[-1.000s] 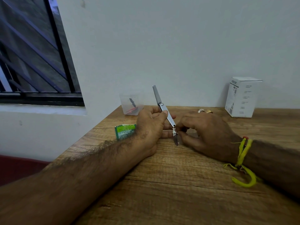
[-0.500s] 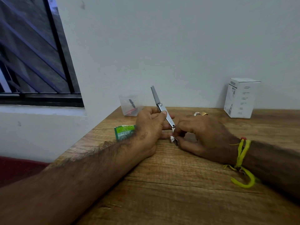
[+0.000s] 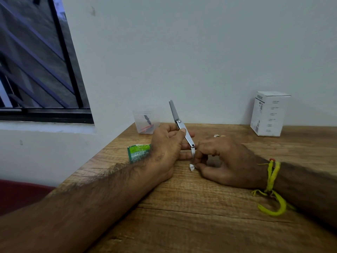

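We are in the middle of the job, we think. Our left hand (image 3: 167,148) sits in the middle of the frame. Its fingers and thumb curl round a thin metal tool (image 3: 179,125). The tool leans, with its top end toward the upper middle of the frame and its low tip pointing down at the table (image 3: 182,216).

Our right hand (image 3: 224,161) is just to the right of it. Its fingertips pinch tight on a small white bit (image 3: 191,167), right under the tool's tip and close to the wood. We cannot tell if the white bit is joined to the tip or is coming off it.

So the tool is out and held steady. It looks like the work at the tip is not finished, and the hands need to stay close and careful there.

A green packet (image 3: 139,151) lies left of the left hand. A clear cup (image 3: 145,123) stands behind it by the wall. A white box (image 3: 268,114) stands at the right of the frame.
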Available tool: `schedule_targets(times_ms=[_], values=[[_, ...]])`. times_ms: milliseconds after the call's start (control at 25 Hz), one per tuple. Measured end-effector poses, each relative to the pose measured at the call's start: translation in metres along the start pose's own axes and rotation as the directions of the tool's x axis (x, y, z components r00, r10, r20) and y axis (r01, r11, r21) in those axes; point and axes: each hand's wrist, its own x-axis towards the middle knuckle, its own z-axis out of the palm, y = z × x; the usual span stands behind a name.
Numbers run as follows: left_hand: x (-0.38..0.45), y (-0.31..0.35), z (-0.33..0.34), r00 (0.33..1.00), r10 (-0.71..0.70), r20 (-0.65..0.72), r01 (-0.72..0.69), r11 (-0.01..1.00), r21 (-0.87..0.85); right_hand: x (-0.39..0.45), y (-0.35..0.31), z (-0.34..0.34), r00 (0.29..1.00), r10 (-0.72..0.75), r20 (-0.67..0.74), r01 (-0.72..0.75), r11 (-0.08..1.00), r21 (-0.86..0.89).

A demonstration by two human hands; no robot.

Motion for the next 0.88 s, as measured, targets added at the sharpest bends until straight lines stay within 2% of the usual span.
schedule_targets(times_ms=[160, 880], values=[[0.0017, -0.0005, 0.0000, 1.000, -0.002, 0.000, 0.002, 1.000, -0.014, 0.0004, -0.0022, -0.0007, 1.000, 0.006, 0.000, -0.006, 1.000, 0.027], [0.0007, -0.0009, 0.0006, 1.000, 0.009, -0.002, -0.009, 1.000, 0.008, 0.0010, 0.0004, -0.0003, 0.987, 0.096, -0.130, -0.112, 0.986, -0.120]])
